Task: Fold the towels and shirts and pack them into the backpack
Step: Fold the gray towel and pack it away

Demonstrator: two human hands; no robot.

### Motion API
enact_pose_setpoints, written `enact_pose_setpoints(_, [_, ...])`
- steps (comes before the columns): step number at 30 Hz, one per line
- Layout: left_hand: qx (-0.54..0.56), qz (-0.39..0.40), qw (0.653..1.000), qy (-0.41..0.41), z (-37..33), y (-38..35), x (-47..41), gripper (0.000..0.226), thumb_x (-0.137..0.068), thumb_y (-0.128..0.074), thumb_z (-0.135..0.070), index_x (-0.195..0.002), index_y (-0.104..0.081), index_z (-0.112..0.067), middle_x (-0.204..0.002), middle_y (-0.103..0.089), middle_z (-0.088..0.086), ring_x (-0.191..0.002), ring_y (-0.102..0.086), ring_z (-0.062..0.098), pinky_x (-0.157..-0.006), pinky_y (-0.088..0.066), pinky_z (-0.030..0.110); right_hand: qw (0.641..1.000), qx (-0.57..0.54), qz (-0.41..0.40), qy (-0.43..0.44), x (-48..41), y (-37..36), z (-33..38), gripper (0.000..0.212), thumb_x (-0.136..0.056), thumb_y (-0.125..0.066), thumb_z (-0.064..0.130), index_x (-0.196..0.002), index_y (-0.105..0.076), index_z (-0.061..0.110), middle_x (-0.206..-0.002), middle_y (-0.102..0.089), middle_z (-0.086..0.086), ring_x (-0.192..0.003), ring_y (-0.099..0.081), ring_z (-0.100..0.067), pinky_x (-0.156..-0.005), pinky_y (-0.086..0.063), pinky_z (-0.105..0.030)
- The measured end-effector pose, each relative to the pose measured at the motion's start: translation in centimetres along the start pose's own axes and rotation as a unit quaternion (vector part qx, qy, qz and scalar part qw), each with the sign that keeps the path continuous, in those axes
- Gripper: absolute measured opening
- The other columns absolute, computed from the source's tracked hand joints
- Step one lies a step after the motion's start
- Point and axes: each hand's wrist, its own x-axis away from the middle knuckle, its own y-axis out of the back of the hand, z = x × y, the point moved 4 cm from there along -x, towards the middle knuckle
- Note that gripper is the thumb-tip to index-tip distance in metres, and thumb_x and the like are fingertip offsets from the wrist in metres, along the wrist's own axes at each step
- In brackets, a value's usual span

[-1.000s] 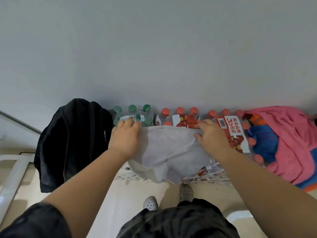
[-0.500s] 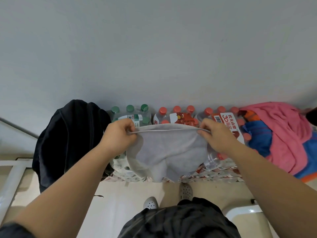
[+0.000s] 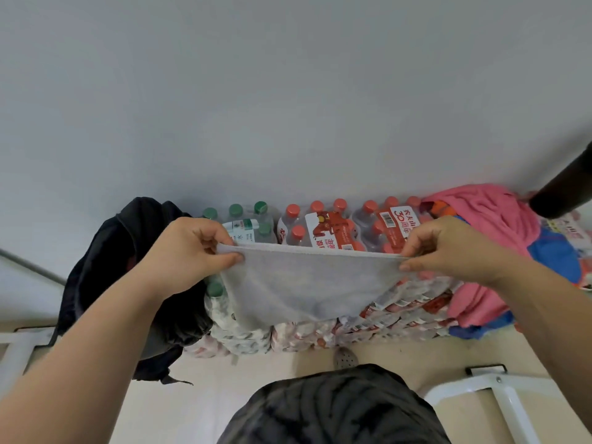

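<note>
We hold a grey towel (image 3: 307, 283) up in front of us, stretched by its top edge over the packs of water bottles (image 3: 323, 225). Our left hand (image 3: 189, 251) pinches the left corner between thumb and curled fingers. Our right hand (image 3: 448, 248) pinches the right corner the same way. The towel hangs free below the taut edge. It looks doubled over, though we cannot tell how many folds it has. The backpack (image 3: 112, 267) slumps just left of the bottles, close by our left wrist. Whether it is open, or holds anything, we cannot see from here. To the right, a heap of pink cloth (image 3: 499, 219) and blue cloth (image 3: 554, 257) lies unfolded on the packs. So we judge the task to be early or midway. One towel is in hand with its fold not finished, nothing is visibly packed, and the heap on the right is yet to be folded and stowed.
</note>
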Motion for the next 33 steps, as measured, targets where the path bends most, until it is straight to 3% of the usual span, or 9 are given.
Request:
enact_pose_setpoints(5, [0.014, 0.101, 0.995, 0.009, -0.1, 0.3, 0.8, 0.027, -0.071, -0.087, 0.003, -0.064, -0.072, -0.02, -0.065, -0.07, -0.001, -0.059, -0.061, 0.011, -0.062, -0.048, 0.022, 0.994, 0.051, 0.095, 0.014, 0.7, -0.9, 0.7, 0.015, -0.077, -0.084, 0.006, -0.075, -0.073, 0.016, -0.077, -0.076, 0.002, -0.071, -0.072, -0.009, -0.067, -0.055, -0.019])
enact_pose_setpoints(9, [-0.028, 0.089, 0.995, 0.016, -0.2, 0.1, 0.9, 0.036, -0.068, -0.087, 0.005, -0.055, -0.064, -0.019, -0.054, -0.061, -0.016, -0.048, -0.051, -0.002, -0.053, -0.037, 0.006, 0.988, 0.089, 0.124, 0.011, 0.1, -1.6, 0.9, 0.019, -0.08, -0.082, 0.004, -0.075, -0.068, 0.017, -0.075, -0.073, 0.011, -0.072, -0.07, -0.004, -0.068, -0.054, -0.017])
enact_pose_setpoints(13, [-0.123, 0.06, 0.991, 0.0, 1.0, 0.3, -0.1, 0.033, -0.069, -0.087, -0.003, -0.057, -0.059, -0.015, -0.057, -0.059, -0.018, -0.051, -0.051, -0.001, -0.055, -0.04, 0.014, 0.99, 0.101, 0.096, -0.008, -1.5, -1.8, 0.8, 0.017, -0.078, -0.084, 0.003, -0.076, -0.071, 0.013, -0.074, -0.074, 0.011, -0.067, -0.069, -0.002, -0.061, -0.05, -0.014])
enact_pose_setpoints(18, [-0.139, 0.062, 0.988, 0.018, 1.8, 0.2, -0.6, 0.03, -0.069, -0.087, -0.004, -0.063, -0.058, -0.011, -0.06, -0.062, -0.02, -0.053, -0.054, -0.004, -0.06, -0.044, 0.02, 0.991, 0.099, 0.078, -0.041, -2.9, -1.9, 0.9, 0.026, -0.08, -0.083, 0.011, -0.093, -0.071, 0.029, -0.082, -0.076, 0.007, -0.075, -0.072, -0.007, -0.073, -0.056, -0.027])
enact_pose_setpoints(20, [-0.138, 0.106, 0.984, 0.044, 1.9, 0.3, -0.3, 0.031, -0.069, -0.087, -0.006, -0.075, -0.06, -0.021, -0.058, -0.06, -0.011, -0.051, -0.048, 0.001, -0.059, -0.042, 0.02, 0.982, 0.121, 0.137, -0.048, -2.5, -2.2, 1.5, 0.035, -0.083, -0.081, 0.014, -0.105, -0.069, 0.038, -0.084, -0.076, 0.012, -0.075, -0.071, -0.003, -0.072, -0.054, -0.023])
enact_pose_setpoints(23, [-0.161, 0.224, 0.957, 0.087, 1.7, 0.1, 0.8, 0.034, -0.072, -0.087, -0.013, -0.093, -0.069, -0.034, -0.065, -0.067, -0.007, -0.058, -0.061, 0.01, -0.062, -0.049, 0.021, 0.939, 0.179, 0.291, -0.037, -1.5, -2.9, 2.8, 0.019, -0.085, -0.079, 0.018, -0.091, -0.076, 0.036, -0.085, -0.075, 0.012, -0.076, -0.069, -0.007, -0.075, -0.055, -0.028])
enact_pose_setpoints(26, [-0.16, 0.267, 0.942, 0.127, 1.0, 0.1, 0.9, 0.014, -0.074, -0.085, -0.01, -0.077, -0.077, -0.021, -0.071, -0.073, 0.003, -0.07, -0.072, 0.023, -0.069, -0.058, 0.029, 0.909, 0.22, 0.352, -0.035, -1.6, -3.0, 4.0, 0.014, -0.086, -0.077, 0.02, -0.083, -0.074, 0.034, -0.077, -0.071, 0.018, -0.069, -0.063, 0.001, -0.069, -0.048, -0.019])
enact_pose_setpoints(29, [-0.169, 0.162, 0.959, 0.162, 1.4, 1.0, -1.4, 0.014, -0.071, -0.085, -0.013, -0.067, -0.075, -0.022, -0.064, -0.072, 0.004, -0.062, -0.068, 0.023, -0.065, -0.058, 0.036, 0.934, 0.235, 0.266, -0.036, -4.0, -1.6, 4.6, 0.019, -0.088, -0.074, 0.015, -0.078, -0.07, 0.03, -0.066, -0.065, 0.023, -0.059, -0.058, 0.005, -0.058, -0.041, -0.011])
enact_pose_setpoints(33, [-0.211, -0.004, 0.96, 0.183, 2.3, 1.1, -5.8, 0.009, -0.075, -0.08, -0.023, -0.071, -0.072, -0.021, -0.064, -0.067, -0.004, -0.06, -0.06, 0.015, -0.055, -0.04, 0.024, 0.981, 0.181, 0.047, -0.056, -9.0, 0.1, 2.8, 0.006, -0.088, -0.072, 0.013, -0.086, -0.072, 0.019, -0.079, -0.069, 0.003, -0.065, -0.058, -0.01, -0.054, -0.042, -0.02])
